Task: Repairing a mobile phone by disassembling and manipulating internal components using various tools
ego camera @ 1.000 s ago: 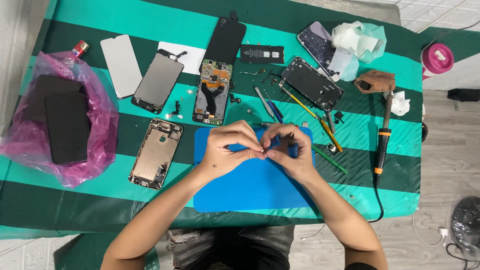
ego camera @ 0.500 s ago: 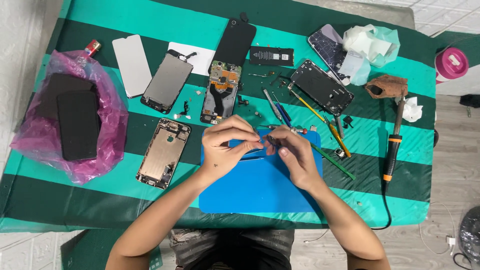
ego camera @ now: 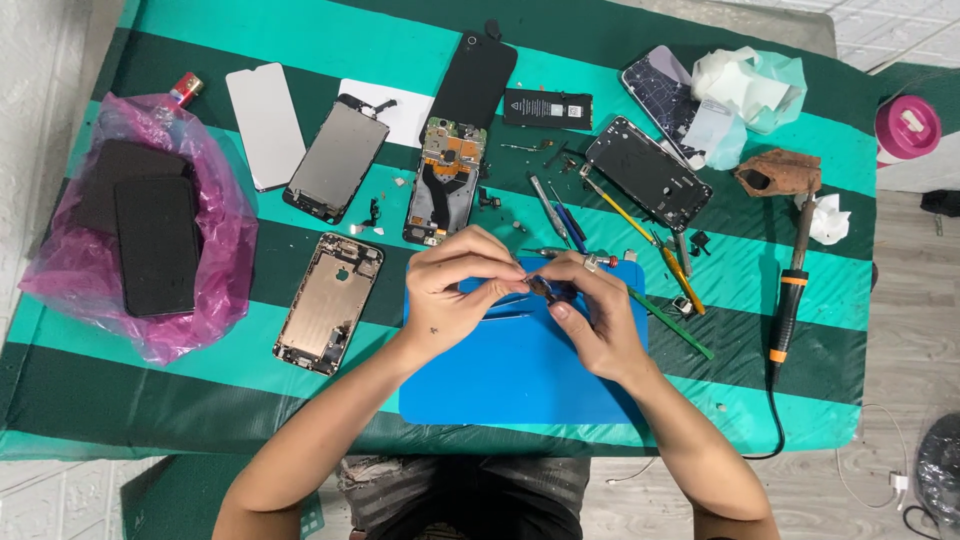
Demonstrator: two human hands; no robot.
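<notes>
Two dark phones sat bagged in pink plastic, far left, out of way. Gold phone shell lay beside blue mat. Left hand and right hand pinched small dark part over mat, likely catching loose bits. Soldering iron parked far right on worktop.

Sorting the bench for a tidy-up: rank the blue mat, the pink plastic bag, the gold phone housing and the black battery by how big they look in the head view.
1. blue mat and pink plastic bag: similar, too close to rank
2. gold phone housing
3. black battery
</notes>
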